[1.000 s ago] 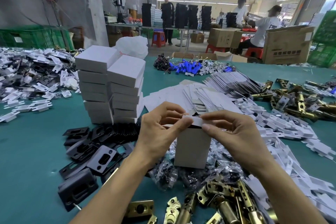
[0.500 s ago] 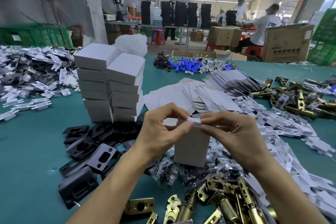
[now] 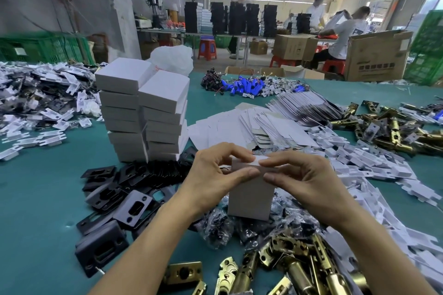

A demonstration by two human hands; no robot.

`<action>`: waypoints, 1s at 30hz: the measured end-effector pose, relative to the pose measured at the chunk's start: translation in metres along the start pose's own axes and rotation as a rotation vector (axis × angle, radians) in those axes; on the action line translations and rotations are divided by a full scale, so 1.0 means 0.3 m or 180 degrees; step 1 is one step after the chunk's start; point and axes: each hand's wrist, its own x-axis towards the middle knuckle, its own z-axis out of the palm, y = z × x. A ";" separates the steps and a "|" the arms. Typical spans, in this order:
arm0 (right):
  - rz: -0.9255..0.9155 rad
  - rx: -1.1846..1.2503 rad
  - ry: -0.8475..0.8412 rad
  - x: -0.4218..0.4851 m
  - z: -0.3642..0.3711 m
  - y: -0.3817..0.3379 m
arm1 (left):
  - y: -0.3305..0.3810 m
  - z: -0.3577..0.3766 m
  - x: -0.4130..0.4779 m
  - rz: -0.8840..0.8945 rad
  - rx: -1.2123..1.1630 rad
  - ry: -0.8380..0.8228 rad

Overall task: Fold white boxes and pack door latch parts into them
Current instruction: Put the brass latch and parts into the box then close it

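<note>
An upright white box (image 3: 250, 196) is standing among bagged black parts (image 3: 219, 229) near the middle of the teal counter (image 3: 36, 199), in front of 2 stacks of closed boxes (image 3: 143, 112). The left grip (image 3: 215, 175) and the right grip (image 3: 306, 182) are each pinching its top flap (image 3: 261, 159) between thumb and fingers, holding it over the box's top. Brass latches (image 3: 299, 263) are lying nearer the person, and black plates (image 3: 119, 199) are lying to the left.
</note>
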 end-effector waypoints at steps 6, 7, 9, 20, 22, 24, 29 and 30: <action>-0.0022 0.0522 0.0553 0.002 0.011 -0.029 | 0.009 0.013 0.000 -0.0339 -0.0377 -0.0406; -0.0043 0.0639 0.0637 0.004 0.009 -0.041 | 0.014 0.015 -0.002 -0.0302 -0.0383 -0.0490; -0.0040 0.0893 0.0833 0.008 0.004 -0.062 | 0.029 0.014 -0.003 -0.0303 -0.0240 -0.0566; 0.0829 0.1787 0.1484 0.020 -0.013 -0.057 | 0.113 -0.017 0.030 -0.1383 -0.0513 -0.0489; 0.1113 0.1734 0.1283 0.022 -0.004 -0.042 | 0.090 -0.001 0.031 -0.1498 -0.0630 -0.0188; 0.1338 0.1583 0.1088 0.024 0.006 -0.031 | 0.054 0.012 0.041 -0.1724 -0.0835 0.0228; 0.1536 0.1318 0.0636 0.013 0.014 -0.045 | -0.020 0.001 0.112 -0.2268 -0.1961 0.1471; 0.1553 0.1254 0.0532 0.010 0.012 -0.048 | -0.031 -0.009 0.131 -0.2297 -0.2146 0.1744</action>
